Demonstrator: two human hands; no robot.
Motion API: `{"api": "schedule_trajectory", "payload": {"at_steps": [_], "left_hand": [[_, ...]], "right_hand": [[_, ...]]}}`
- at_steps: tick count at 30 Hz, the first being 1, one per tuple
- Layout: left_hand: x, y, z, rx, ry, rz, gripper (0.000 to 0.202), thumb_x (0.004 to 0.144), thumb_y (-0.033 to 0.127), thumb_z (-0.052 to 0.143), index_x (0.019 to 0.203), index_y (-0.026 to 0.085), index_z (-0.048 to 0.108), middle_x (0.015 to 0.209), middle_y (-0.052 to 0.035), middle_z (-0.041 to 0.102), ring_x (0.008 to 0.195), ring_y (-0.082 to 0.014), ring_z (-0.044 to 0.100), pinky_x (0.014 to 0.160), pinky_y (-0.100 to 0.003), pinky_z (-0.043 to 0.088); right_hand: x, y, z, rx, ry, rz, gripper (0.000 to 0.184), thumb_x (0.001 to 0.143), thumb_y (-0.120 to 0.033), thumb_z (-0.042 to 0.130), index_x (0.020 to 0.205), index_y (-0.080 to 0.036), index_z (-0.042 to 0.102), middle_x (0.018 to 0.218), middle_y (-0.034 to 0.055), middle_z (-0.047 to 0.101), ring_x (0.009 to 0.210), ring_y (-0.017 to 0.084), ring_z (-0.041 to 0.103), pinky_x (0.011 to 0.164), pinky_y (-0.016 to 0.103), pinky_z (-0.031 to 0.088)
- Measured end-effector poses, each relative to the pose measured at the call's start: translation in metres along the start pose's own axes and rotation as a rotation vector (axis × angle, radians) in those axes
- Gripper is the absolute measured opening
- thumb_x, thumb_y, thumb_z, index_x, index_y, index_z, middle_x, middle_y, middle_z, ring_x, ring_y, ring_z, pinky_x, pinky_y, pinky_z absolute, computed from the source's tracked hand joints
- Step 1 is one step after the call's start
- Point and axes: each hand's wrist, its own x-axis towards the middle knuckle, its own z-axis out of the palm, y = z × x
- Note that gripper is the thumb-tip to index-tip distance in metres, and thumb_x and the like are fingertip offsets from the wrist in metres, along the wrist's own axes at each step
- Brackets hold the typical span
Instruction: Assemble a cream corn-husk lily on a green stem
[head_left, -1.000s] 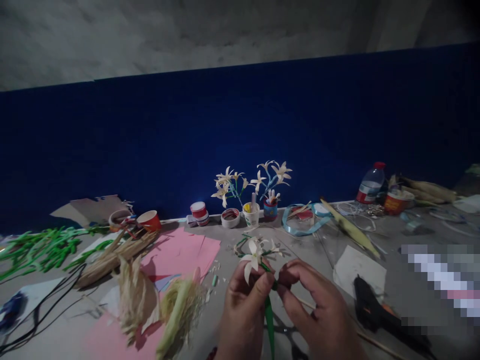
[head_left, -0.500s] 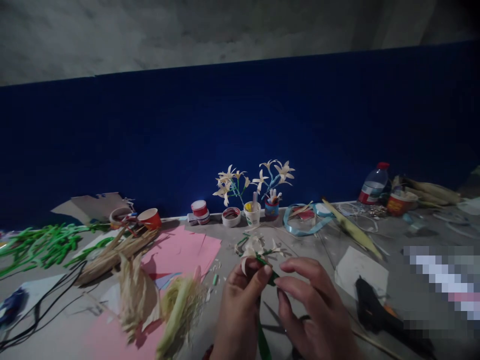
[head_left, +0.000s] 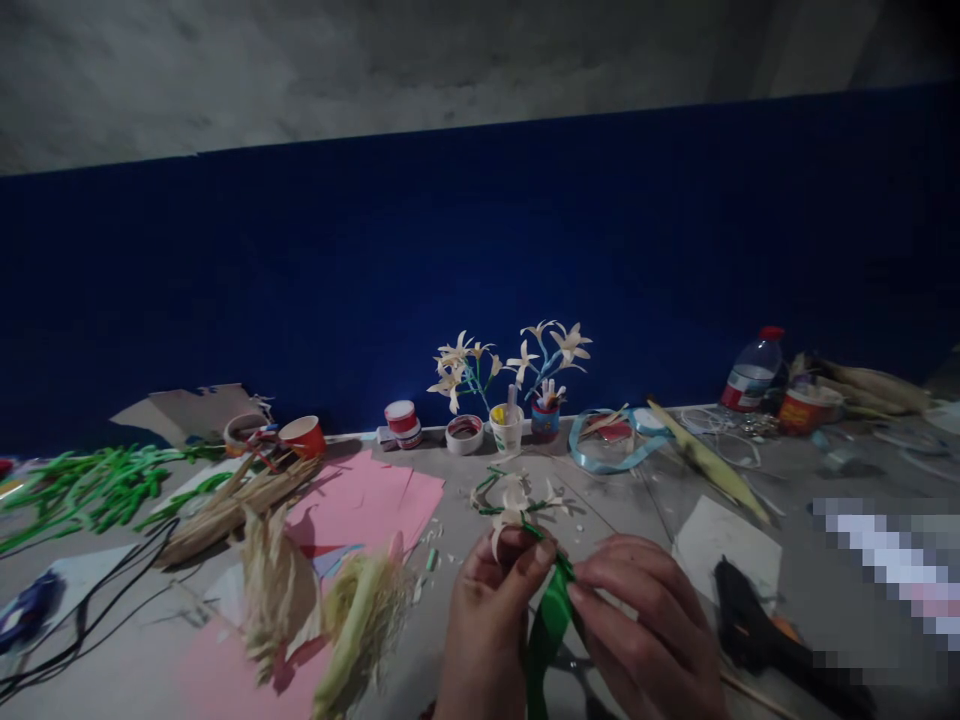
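My left hand pinches the green stem of a cream husk flower between thumb and fingers. A wide green ribbon hangs down from that stem between my two hands. The fingertips of my right hand are closed on the ribbon's edge, close beside the stem. More cream petals and green stem pieces show just behind the held flower; where the held one ends is hard to make out. Below my right hand, dark loops like scissor handles are partly hidden.
A black glue gun lies right of my hands beside a white sheet. Pink paper, dried husks and green pipe cleaners lie left. Finished flowers, cups and a bottle stand along the blue panel.
My right hand has moved in, and its spread fingers have closed on the green ribbon. The ribbon now shows broader between my hands. My left hand keeps its pinch on the stem.
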Motion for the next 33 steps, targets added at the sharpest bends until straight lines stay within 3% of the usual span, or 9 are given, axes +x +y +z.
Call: {"api": "schedule_trajectory", "payload": {"at_steps": [4,10,14,20,27,33], "left_hand": [[-0.005,-0.002,0.001,0.123,0.032,0.147,0.025,0.053,0.028,0.091,0.065,0.015,0.073,0.067,-0.0007,0.072,0.065,-0.012,0.062,0.063,-0.018,0.049],[-0.009,-0.005,0.003,0.082,0.028,0.163,0.022,0.053,0.026,0.092,0.067,0.018,0.076,0.069,-0.0012,0.075,0.065,-0.0142,0.065,0.061,-0.02,0.051],[-0.01,-0.001,0.003,0.166,-0.041,0.217,0.02,0.056,0.028,0.09,0.066,0.018,0.076,0.07,-0.0017,0.074,0.069,-0.0156,0.064,0.066,-0.021,0.05],[-0.009,0.002,-0.002,0.31,-0.156,0.298,0.009,0.068,0.025,0.083,0.067,0.019,0.076,0.068,-0.0006,0.071,0.069,-0.0164,0.061,0.069,-0.023,0.047],[-0.009,0.006,-0.001,0.436,-0.267,0.485,0.011,0.076,0.025,0.076,0.066,0.021,0.074,0.068,-0.0028,0.066,0.069,-0.0199,0.059,0.068,-0.027,0.046],[-0.011,0.014,0.003,0.516,-0.298,0.55,0.018,0.077,0.036,0.075,0.066,0.022,0.077,0.073,-0.0038,0.059,0.068,-0.0194,0.055,0.062,-0.027,0.044]], "right_hand": [[0.005,-0.002,-0.005,-0.012,-0.018,0.049,0.018,0.082,-0.002,0.06,0.091,-0.016,0.068,0.085,0.0081,0.071,0.08,0.02,0.066,0.074,0.038,0.06],[0.011,-0.009,-0.012,-0.048,-0.075,0.094,0.025,0.08,-0.002,0.06,0.093,-0.023,0.066,0.08,0.005,0.074,0.074,0.019,0.068,0.076,0.04,0.06],[0.009,-0.009,-0.011,0.102,-0.017,0.189,0.032,0.079,0.001,0.059,0.098,-0.025,0.065,0.083,0.003,0.07,0.077,0.019,0.067,0.082,0.042,0.056],[-0.003,-0.013,-0.001,0.516,0.129,0.612,0.018,0.09,-0.012,0.058,0.097,-0.028,0.063,0.091,0.0038,0.065,0.089,0.02,0.065,0.073,0.031,0.056],[0.001,-0.015,-0.001,0.822,0.159,0.976,0.004,0.09,-0.026,0.064,0.087,-0.027,0.066,0.088,0.0011,0.064,0.079,0.014,0.062,0.066,0.019,0.053],[0.005,-0.017,-0.004,1.045,0.15,1.339,0.016,0.081,-0.035,0.074,0.077,-0.023,0.064,0.08,-0.0007,0.064,0.07,0.013,0.057,0.063,0.02,0.048]]}}
